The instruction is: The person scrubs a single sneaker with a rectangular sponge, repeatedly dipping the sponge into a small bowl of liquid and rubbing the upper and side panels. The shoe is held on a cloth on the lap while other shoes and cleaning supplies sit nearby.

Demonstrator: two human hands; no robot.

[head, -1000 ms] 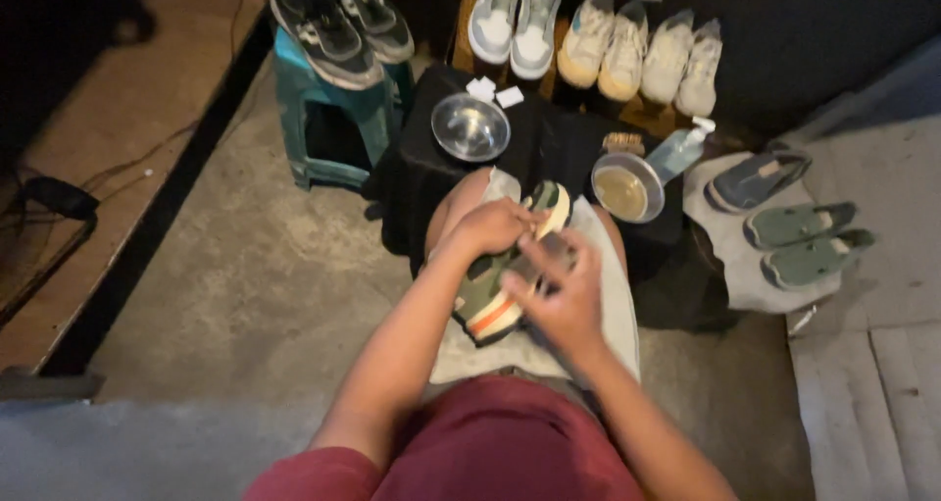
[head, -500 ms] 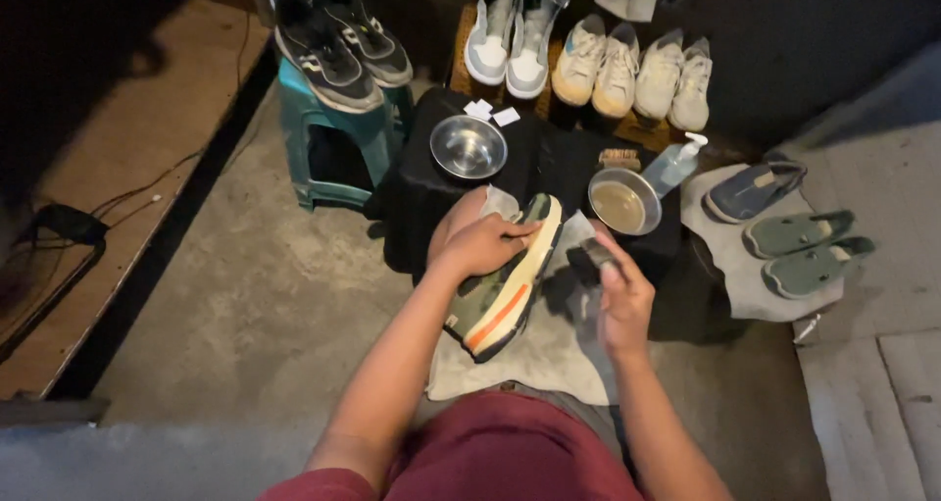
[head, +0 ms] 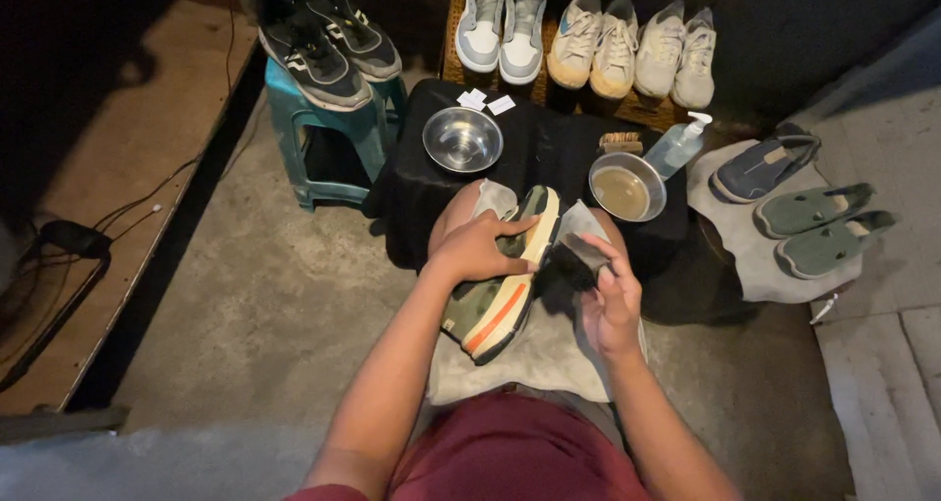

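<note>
Shoe [head: 505,275]: a green sneaker with a cream sole and an orange stripe, lying on its side on a grey cloth [head: 549,349] over the person's lap, toe toward the near edge of the cloth. The left hand [head: 480,246] is closed over its upper, pinning it down. The right hand [head: 610,300] grips a dark brush [head: 578,258], held just beside the sole.

The shoe rests on soft cloth over the knees, so I judge a hard stroke could roll it off toward the floor; a loosened left grip would do the same.

Ahead stands a black-draped table [head: 549,153] with an empty steel bowl [head: 463,139], a bowl of cloudy liquid [head: 627,187] near its right edge, a pump bottle [head: 676,146] and a small wooden brush [head: 619,143]. The liquid bowl sits near the brush hand; a wide reach could tip it. Black shoes rest on a teal stool [head: 333,133]; pale sneakers [head: 627,45] line the back, sandals [head: 818,222] lie right.
</note>
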